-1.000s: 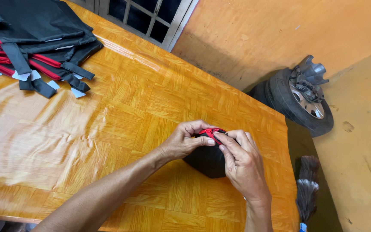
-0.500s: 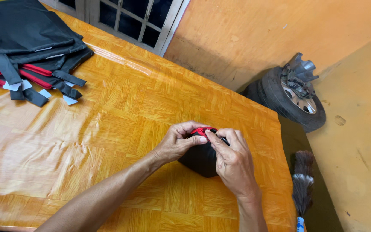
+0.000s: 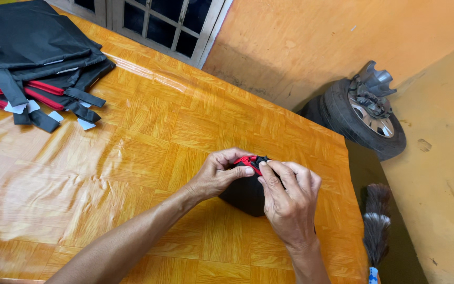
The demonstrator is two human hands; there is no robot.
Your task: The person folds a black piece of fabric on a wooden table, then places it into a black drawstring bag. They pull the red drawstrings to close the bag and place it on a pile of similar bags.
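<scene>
Orange parquet-patterned tabletop (image 3: 132, 158) is bearing the folded black pouch (image 3: 245, 193) while my left hand (image 3: 219, 175) and right hand (image 3: 289, 202) are pinching closed on its red trim (image 3: 248, 160), pressing the bundle compact between both grips.
</scene>
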